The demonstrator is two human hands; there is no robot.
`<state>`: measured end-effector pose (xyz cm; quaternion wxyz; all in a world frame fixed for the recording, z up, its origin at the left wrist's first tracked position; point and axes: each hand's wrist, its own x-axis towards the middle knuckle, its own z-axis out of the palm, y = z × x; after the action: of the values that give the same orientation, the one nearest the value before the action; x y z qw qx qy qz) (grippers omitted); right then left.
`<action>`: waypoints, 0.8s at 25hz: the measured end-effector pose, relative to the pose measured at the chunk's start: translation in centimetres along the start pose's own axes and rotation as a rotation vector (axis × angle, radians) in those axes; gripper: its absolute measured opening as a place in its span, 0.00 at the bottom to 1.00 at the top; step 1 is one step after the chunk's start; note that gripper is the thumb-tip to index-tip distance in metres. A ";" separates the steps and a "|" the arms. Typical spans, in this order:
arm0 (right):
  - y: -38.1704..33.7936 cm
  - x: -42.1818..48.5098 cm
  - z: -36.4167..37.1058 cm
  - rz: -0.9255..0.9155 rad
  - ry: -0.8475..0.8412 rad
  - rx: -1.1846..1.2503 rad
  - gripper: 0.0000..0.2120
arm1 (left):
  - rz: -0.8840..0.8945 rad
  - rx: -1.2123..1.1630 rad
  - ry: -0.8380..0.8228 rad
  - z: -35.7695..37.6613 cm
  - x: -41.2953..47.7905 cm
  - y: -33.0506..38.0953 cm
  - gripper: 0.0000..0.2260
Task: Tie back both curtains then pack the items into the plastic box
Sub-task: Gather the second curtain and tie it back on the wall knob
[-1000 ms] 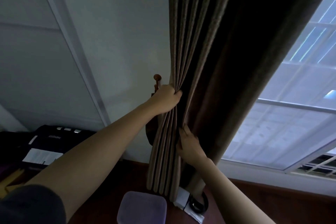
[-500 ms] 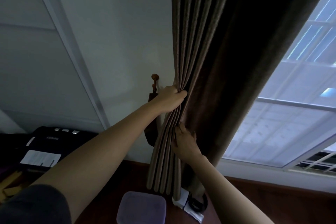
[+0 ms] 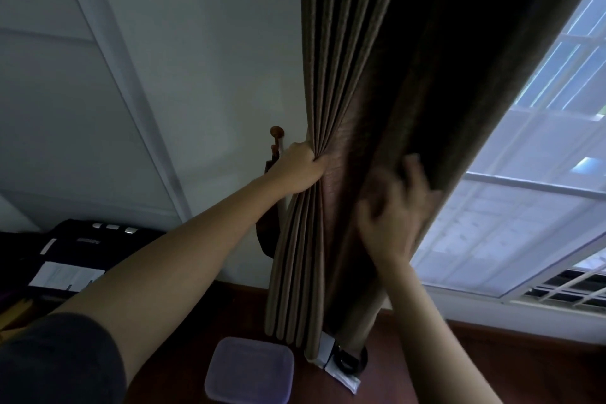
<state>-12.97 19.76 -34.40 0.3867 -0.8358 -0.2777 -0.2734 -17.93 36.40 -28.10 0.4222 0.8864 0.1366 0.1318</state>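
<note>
The left hand (image 3: 303,170) is clamped around a bunch of pleats of the brown pleated fabric curtain (image 3: 360,59), just beside the round-knobbed wooden wall hook (image 3: 277,132). The right hand (image 3: 392,210) is blurred, its fingers spread and apart, lying flat against the curtain's loose edge on the side of the white-framed window (image 3: 524,223). It holds nothing. A dark fabric tieback strap (image 3: 266,239) hangs from the hook, partly hidden behind the left forearm.

The step in hand looks like gathering, and only about half of the cloth is in the bunch. To do it well, the right hand should sweep the loose edge across to the left fist in 1 pass, folding it along the existing pleats rather than crumpling it. The left fist should stay level with the hook so that the strap reaches round without dragging the cloth up or down. Once the whole width is collected, 1 hand must hold the bunch alone while the other brings the strap round it and loops it on the knob. This cloth looks heavy and may slip from a loose grip.

The packing has not begun. The square translucent plastic box with a purple lid (image 3: 251,371) sits closed on the reddish-brown wooden table (image 3: 475,357), just beside the curtain's hem. A black looped item (image 3: 348,362) and a white paper packet (image 3: 342,378) lie beside it, partly under the hem. The hem should be lifted clear of them.
</note>
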 end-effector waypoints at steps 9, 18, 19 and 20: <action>2.5 4.3 -0.3 0.285 -0.170 0.009 0.05 | -0.065 -0.020 -0.010 1.0 0.1 0.3 0.17; 0.0 -2.8 4.9 0.034 -0.462 0.214 0.20 | -0.103 -0.001 -0.022 1.1 0.2 0.7 0.11; 0.2 -2.9 5.1 0.030 -0.470 0.197 0.21 | -0.108 -0.001 -0.014 1.2 0.2 0.8 0.10; 0.4 -3.1 5.3 0.031 -0.487 0.182 0.22 | -0.111 0.002 -0.008 1.3 0.3 0.9 0.08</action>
<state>-13.57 23.01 -39.59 0.3861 -0.8429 -0.3733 -0.0319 -17.10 35.08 -28.15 0.4284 0.8784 0.1842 0.1044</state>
